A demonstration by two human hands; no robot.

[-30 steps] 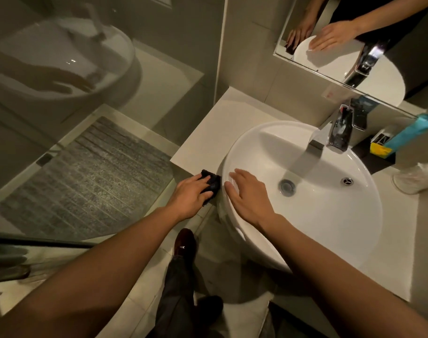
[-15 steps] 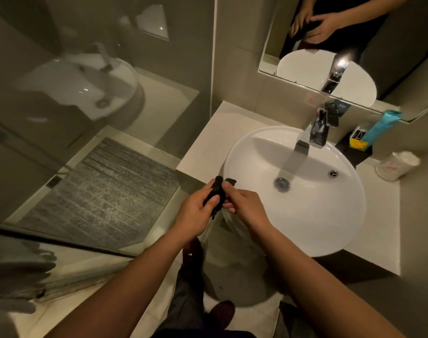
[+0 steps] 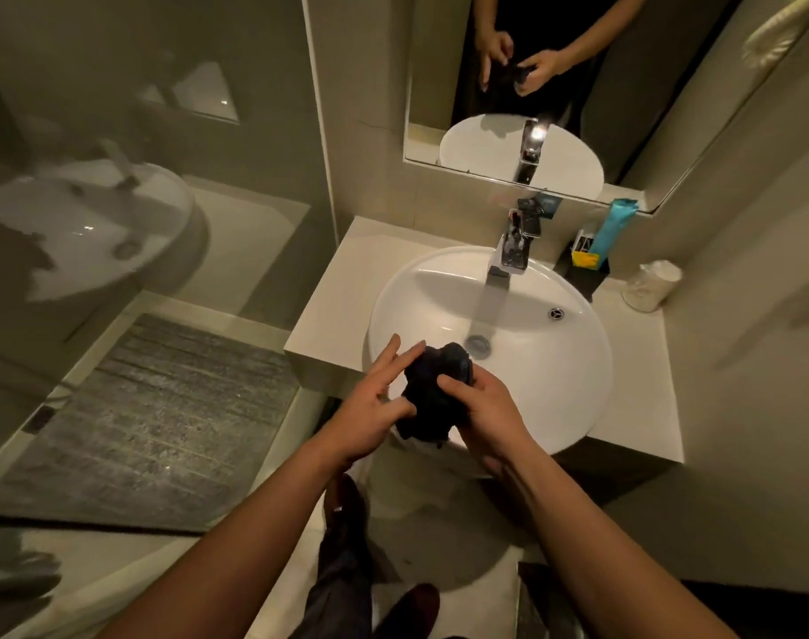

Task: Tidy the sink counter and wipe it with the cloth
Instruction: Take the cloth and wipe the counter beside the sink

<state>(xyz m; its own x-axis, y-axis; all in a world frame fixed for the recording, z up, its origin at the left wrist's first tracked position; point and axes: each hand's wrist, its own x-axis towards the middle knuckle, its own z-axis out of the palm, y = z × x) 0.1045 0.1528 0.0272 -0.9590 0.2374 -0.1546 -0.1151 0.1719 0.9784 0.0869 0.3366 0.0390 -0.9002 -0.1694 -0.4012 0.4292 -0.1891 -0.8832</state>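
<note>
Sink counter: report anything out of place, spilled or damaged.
Nothing looks spilled or broken. The counter left of the basin is bare; a dark holder with a blue tube and a cup stand at the back right. Both hands, left and right, hold the bunched dark cloth over the basin's front rim.

the cloth [image 3: 435, 394] is black. the basin [image 3: 554, 385] is plain white, the tube [image 3: 612, 232] turquoise, the mat [image 3: 154, 417] grey-streaked.

Dim, warm-tinted; bright glare on the tap's reflection in the mirror [image 3: 531, 85]; soft blur, wide-angle bending at edges.
</note>
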